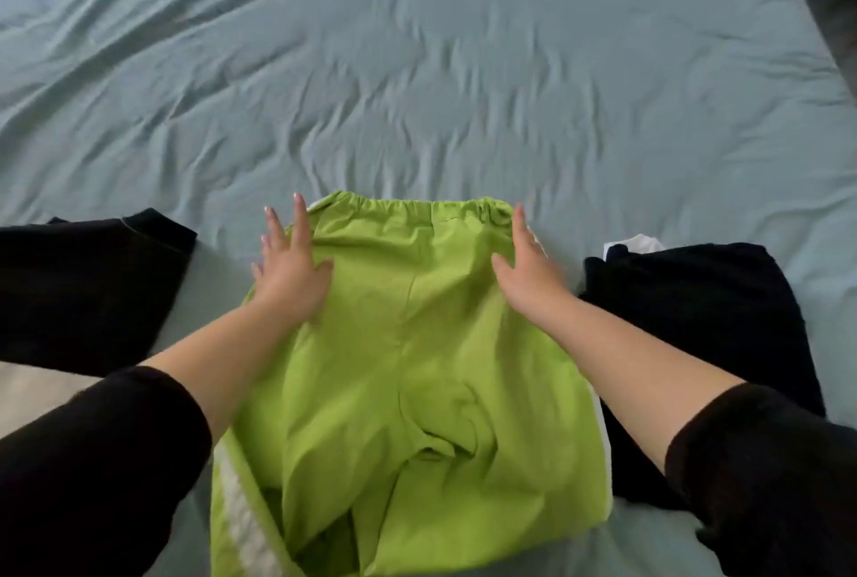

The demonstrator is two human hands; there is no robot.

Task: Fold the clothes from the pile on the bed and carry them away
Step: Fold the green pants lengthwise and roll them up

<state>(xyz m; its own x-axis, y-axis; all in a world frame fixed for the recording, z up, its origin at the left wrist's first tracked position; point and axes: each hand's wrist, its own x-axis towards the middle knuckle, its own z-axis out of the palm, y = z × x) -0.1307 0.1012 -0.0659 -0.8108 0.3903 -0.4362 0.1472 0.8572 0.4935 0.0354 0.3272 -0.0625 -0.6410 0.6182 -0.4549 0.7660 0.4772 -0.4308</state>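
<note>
Both hands lie flat and spread, the left hand (290, 272) and right hand (528, 268) pressing the green trousers (408, 367), whose length runs toward the person.

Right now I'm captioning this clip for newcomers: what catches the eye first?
The lime-green garment stands out, spread at the near middle of the grey-blue sheet. The left hand and right hand rest on it, fingers straight, by its elastic waistband. A black garment lies to its left and a black pile to its right.
</note>
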